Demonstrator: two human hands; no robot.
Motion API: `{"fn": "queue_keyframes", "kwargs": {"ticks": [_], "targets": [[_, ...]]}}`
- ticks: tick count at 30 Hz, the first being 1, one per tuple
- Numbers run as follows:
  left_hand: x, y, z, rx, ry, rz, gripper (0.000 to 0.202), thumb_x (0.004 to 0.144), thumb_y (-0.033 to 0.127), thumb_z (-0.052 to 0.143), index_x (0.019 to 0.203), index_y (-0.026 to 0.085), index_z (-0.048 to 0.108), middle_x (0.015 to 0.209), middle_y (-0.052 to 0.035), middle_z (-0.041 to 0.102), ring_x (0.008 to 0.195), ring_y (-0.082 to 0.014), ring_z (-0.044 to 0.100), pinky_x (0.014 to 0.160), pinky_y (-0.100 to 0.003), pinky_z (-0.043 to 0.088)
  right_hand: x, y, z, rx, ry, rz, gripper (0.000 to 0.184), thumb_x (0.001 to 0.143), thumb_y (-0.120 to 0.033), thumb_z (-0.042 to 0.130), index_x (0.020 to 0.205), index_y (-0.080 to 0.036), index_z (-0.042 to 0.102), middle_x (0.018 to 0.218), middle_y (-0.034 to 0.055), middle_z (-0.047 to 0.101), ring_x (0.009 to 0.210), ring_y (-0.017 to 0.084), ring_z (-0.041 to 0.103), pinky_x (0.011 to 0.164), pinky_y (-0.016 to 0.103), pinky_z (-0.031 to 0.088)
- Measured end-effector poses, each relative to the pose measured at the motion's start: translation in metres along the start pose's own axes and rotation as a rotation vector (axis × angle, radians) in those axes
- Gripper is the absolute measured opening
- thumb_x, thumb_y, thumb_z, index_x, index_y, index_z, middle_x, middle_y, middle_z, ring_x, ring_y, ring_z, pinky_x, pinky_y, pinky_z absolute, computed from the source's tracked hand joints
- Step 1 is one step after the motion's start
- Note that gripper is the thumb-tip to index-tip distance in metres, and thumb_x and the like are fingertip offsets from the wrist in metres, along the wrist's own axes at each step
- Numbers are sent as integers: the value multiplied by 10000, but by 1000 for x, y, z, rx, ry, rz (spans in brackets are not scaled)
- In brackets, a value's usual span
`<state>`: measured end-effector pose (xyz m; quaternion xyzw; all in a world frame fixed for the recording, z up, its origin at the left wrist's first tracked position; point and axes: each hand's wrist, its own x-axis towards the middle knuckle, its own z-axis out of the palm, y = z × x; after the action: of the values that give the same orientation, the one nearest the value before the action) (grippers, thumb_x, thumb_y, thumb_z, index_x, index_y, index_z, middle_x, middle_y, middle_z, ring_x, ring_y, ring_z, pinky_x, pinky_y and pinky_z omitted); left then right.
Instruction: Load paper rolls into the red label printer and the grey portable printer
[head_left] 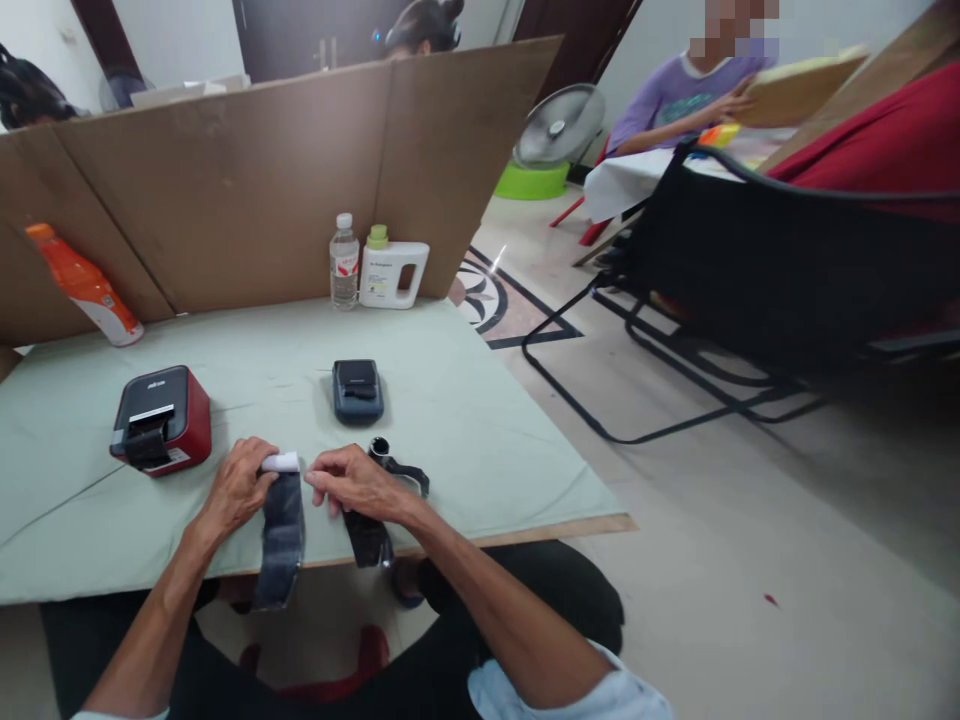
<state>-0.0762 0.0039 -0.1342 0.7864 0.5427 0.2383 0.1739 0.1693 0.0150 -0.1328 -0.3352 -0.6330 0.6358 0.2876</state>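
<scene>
My left hand (244, 480) is closed around a small white roll (281, 462) at the table's front edge. From the roll a dark glossy strip (282, 545) hangs down past the edge. Just to its right is my right hand (351, 482), fingers loosely curled and a little apart, with nothing visible in them. Partly under that hand lies another black strip (367, 540), drooping over the edge. Beside its knuckles are a small black roll (379, 448) and a curled black band (411, 475).
A red and black label printer (161, 420) stands left, a small dark blue device (358, 390) mid-table. Behind are an orange bottle (86, 285), a water bottle (344, 262) and a white jug (391, 272) before a cardboard screen (247, 190). A black folding chair (750, 270) stands right; people sit beyond.
</scene>
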Motion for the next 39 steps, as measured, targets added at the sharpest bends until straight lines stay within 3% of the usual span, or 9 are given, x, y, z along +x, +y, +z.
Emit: {"fn": "queue_keyframes", "kwargs": {"ticks": [3, 14, 18, 21, 25, 29, 33, 36, 39], "targets": [[-4, 0, 4, 83, 15, 26, 233, 859, 173, 656, 1086, 192, 704, 1039, -101, 692, 1011, -279, 617, 977, -467, 507, -6, -11, -8, 72, 57, -84, 365, 902, -488, 650, 793, -143, 706, 669, 25, 711, 458, 72, 569, 442, 171, 403], [-29, 8, -2, 55, 133, 76, 341, 901, 145, 634, 1239, 182, 665, 1226, -136, 671, 1124, -262, 659, 1007, -437, 558, -7, -14, -55, 106, 756, -350, 420, 841, -569, 712, 781, -154, 725, 573, 15, 651, 393, 91, 493, 374, 215, 372], [-38, 21, -35, 186, 322, 120, 228, 973, 209, 583, 1167, 193, 703, 1139, -132, 694, 1090, -262, 659, 1013, -447, 552, -6, -13, -60, 126, 888, -345, 413, 818, -555, 733, 778, -144, 715, 566, 11, 642, 392, 87, 485, 372, 207, 348], [-45, 15, -77, 308, 530, 18, 213, 942, 259, 642, 1136, 210, 716, 1152, -126, 690, 1154, -298, 633, 1076, -502, 517, -4, -9, -60, 108, 909, -348, 416, 824, -561, 725, 793, -145, 714, 578, 12, 647, 401, 92, 493, 376, 211, 358], [-54, -26, -123, 188, 646, -243, 576, 844, 429, 744, 1346, 173, 629, 1389, -177, 605, 1310, -348, 581, 1057, -504, 551, -4, -3, -57, 27, 891, -377, 389, 859, -537, 699, 849, -149, 725, 628, 18, 673, 440, 109, 542, 419, 235, 434], [-65, -67, -131, -211, 590, -559, 972, 678, 508, 879, 1486, 123, 500, 1442, -239, 597, 1352, -379, 582, 1009, -452, 574, 0, -4, -44, -55, 814, -408, 373, 897, -510, 676, 966, -149, 742, 749, 51, 731, 566, 154, 656, 548, 294, 560], [-69, -78, -122, -389, 457, -554, 910, 620, 505, 910, 1378, 117, 589, 1212, -154, 742, 1115, -307, 712, 928, -389, 598, 27, -21, -4, -138, 486, -426, 466, 928, -490, 673, 1262, -166, 712, 1178, 155, 765, 1041, 244, 741, 914, 423, 605], [-65, -78, -119, -377, 438, -535, 821, 555, 496, 937, 1243, 144, 662, 1041, -100, 783, 953, -291, 742, 845, -393, 616, 67, -32, 39, -151, 133, -336, 754, 882, -526, 735, 1522, -180, 536, 1560, 208, 538, 1392, 313, 572, 1109, 488, 502], [-60, -81, -116, -410, 445, -527, 769, 505, 493, 953, 1134, 148, 676, 996, -111, 790, 930, -318, 747, 845, -439, 618, 108, -34, 77, -195, -41, -226, 1009, 796, -559, 822, 1610, -134, 403, 1656, 235, 396, 1522, 377, 402, 1213, 527, 383]]}}
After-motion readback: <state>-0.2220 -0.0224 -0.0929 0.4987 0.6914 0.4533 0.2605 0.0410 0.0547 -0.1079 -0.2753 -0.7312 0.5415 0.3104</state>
